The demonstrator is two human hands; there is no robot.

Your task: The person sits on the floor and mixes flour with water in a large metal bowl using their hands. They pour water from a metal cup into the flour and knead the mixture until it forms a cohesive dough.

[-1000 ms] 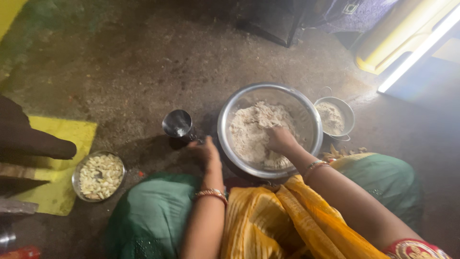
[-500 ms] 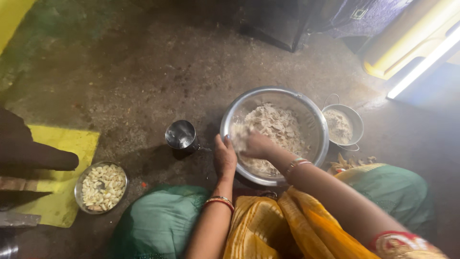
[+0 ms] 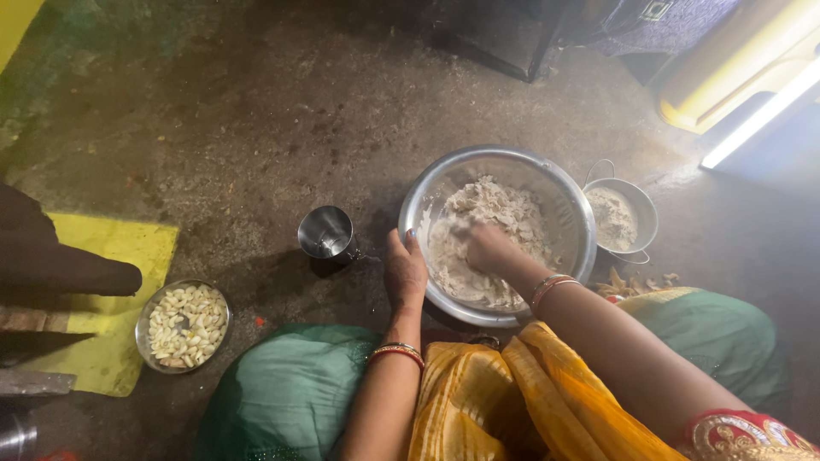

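At the far left, a dark limb of another person [image 3: 60,265] lies over a yellow mat [image 3: 128,248] on the floor. Just beside the mat stands a small steel bowl [image 3: 186,325] full of pale peeled pieces, maybe garlic cloves. More to the right, a small steel cup [image 3: 325,232] stands upright on the dark stone floor [image 3: 256,119], near the big bowl but not touching it.

The left hand [image 3: 404,271] rests on the near left rim of the large steel bowl [image 3: 564,192], fingers curled over the edge and clamped on it; red and gold bangles sit on the wrist. The bowl stands on the floor directly in front of the person's knees, which are covered with green cloth [image 3: 290,393] and a yellow-orange drape [image 3: 504,401].

The right hand [image 3: 487,248] is inside the bowl, pressed into the crumbly, pale dough [image 3: 491,205], with the fingers closed into the mass. The dough fills the bottom of the bowl.

To the right, just beside the large bowl, stands a smaller steel pot with a wire handle [image 3: 622,218], holding flour. Some peelings [image 3: 636,284] lie below it.
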